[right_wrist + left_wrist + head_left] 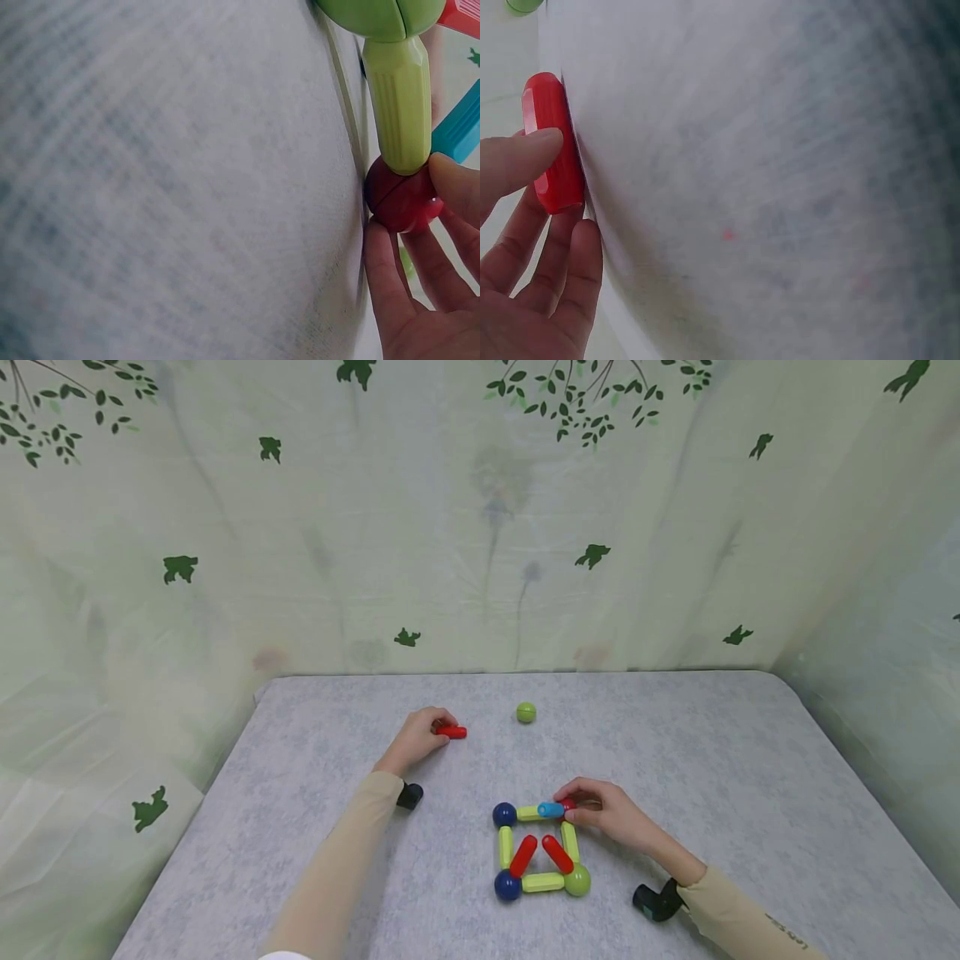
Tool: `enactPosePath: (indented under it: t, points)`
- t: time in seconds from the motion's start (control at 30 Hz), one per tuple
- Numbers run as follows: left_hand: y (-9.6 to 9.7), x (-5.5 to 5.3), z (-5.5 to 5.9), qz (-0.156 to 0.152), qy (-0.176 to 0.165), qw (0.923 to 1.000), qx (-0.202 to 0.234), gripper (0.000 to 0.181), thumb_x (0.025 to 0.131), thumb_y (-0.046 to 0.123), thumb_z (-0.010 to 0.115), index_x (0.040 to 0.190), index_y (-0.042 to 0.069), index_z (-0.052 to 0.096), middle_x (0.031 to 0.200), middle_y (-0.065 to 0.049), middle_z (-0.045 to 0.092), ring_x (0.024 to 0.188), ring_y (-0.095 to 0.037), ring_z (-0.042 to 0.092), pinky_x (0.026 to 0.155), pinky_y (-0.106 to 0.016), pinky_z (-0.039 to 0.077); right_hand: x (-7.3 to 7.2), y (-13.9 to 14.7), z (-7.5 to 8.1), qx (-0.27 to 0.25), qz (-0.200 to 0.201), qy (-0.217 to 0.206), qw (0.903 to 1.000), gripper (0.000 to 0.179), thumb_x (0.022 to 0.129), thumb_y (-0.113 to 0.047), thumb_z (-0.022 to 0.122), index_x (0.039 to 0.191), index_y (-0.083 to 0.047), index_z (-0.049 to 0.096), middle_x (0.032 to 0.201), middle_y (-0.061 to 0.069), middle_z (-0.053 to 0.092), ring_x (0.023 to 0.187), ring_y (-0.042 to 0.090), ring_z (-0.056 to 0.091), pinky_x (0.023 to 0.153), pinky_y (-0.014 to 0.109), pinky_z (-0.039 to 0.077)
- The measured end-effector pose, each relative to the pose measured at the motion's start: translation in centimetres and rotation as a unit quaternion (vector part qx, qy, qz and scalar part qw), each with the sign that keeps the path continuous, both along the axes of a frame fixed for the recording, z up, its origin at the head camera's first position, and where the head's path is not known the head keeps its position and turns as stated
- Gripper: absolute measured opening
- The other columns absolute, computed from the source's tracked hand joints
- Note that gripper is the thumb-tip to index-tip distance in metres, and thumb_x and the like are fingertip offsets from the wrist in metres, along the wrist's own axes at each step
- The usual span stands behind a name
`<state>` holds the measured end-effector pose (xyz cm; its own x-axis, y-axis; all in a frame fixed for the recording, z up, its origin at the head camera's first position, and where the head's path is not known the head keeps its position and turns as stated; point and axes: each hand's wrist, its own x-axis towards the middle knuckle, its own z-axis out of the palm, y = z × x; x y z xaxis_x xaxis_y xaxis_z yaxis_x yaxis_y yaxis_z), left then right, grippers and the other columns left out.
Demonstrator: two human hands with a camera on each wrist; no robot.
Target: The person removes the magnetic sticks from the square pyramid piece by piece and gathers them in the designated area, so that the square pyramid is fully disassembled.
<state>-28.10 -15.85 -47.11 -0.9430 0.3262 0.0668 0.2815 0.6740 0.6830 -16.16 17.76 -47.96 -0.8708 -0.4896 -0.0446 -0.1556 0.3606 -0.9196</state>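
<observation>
At the far left of the table, my left hand (420, 739) pinches a red rod (454, 732) between thumb and fingers. The rod lies low against the tabletop in the left wrist view. My right hand (611, 814) grips a red ball (401, 196) at the far right corner of a square of rods and balls. A blue rod (551, 810) sticks out from that ball, above a yellow-green rod (527, 813). Dark blue balls (507, 886) form the two left corners, and a green ball (577, 880) the near right one. Two red rods (557, 854) slant up from the near corners.
A loose green ball (527, 712) sits near the far edge of the grey table (675, 735), right of my left hand. Behind the table hangs a pale curtain (450, 527) with a leaf print. Black wrist devices (657, 902) are worn on both wrists.
</observation>
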Motion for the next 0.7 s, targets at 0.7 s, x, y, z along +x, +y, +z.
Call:
enactPosePath:
  t: [0.7]
  points:
    - [0.9,3.2,1.2,-0.110,0.042,0.9899,0.080,0.028,0.083,-0.006,0.068,0.110,0.000,0.064,0.108,-0.013,0.064,0.102,-0.029,0.059,0.089,-0.041,0.049,-0.3,0.3,0.1,-0.006,0.009,-0.016,0.9998,0.024,0.091,-0.006,0.064,0.114,-0.004,0.062,0.112,0.008,0.062,0.103,0.027,0.057,0.088,0.030,0.050]
